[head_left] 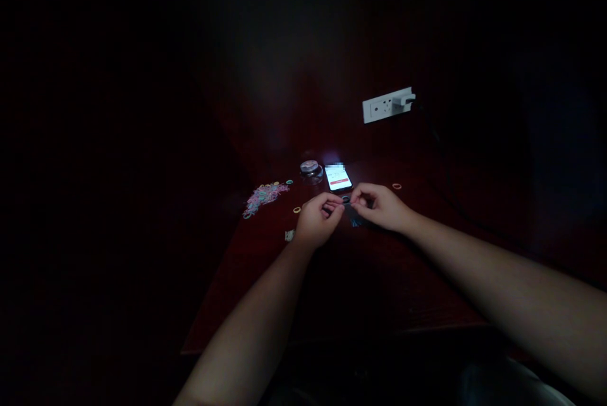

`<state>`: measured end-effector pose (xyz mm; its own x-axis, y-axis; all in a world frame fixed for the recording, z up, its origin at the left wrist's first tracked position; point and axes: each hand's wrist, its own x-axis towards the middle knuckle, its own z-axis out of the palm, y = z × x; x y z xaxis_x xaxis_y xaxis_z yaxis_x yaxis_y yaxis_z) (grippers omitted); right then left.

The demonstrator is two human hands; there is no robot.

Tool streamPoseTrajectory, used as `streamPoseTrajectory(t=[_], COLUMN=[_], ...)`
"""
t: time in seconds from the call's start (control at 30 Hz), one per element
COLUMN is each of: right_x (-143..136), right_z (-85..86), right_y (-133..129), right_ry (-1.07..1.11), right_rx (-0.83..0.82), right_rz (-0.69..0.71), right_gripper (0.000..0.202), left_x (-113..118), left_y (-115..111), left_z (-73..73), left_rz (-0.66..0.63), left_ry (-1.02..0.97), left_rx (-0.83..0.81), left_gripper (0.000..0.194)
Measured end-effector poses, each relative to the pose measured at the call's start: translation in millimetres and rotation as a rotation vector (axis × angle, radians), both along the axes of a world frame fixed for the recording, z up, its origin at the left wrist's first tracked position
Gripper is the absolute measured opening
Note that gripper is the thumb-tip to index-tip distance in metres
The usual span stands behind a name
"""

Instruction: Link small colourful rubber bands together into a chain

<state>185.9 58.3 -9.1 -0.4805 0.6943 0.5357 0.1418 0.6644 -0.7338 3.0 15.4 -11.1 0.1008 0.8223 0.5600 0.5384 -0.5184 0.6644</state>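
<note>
My left hand (pixel 318 219) is closed in a pinch above the dark red table, its fingertips pointing right. Facing it, my right hand (pixel 380 207) also pinches, thumb against fingers. The fingertips almost meet; something thin and pale seems to run between them, too small and dark to make out. A small dark ring (pixel 346 199) shows just behind the fingertips. Beneath my right hand lies a little bunch of blue strands or bands (pixel 355 222). Close to my left wrist are a pale yellowish bunch (pixel 289 236) and a yellow ring-shaped band (pixel 296 210).
A pile of colourful small bands (pixel 265 198) spreads at the left. Behind my hands stand a lidded clear jar (pixel 311 173) and a lit phone (pixel 338 177). A pink band (pixel 397 186) lies right. A wall socket (pixel 374 110) holds a plug with a dark cable.
</note>
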Motion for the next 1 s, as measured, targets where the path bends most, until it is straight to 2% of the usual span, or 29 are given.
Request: streamPoseTrajectory(t=[0.43,1.0], right_x=[-0.7,0.2], right_z=[0.2,-2.3], right_y=[-1.0,2.3], right_ry=[0.019,-0.013], right_rx=[-0.038,0.035], right_rz=[0.021,0.007], right_gripper=[0.009,0.009], left_x=[0.0,-1.0], left_y=[0.9,2.4], left_z=[-1.1,-2.1], left_rz=[-0.011,-0.009], left_ry=[-0.025,-0.044], left_rx=[-0.017,-0.034], left_gripper=[0.013,0.015])
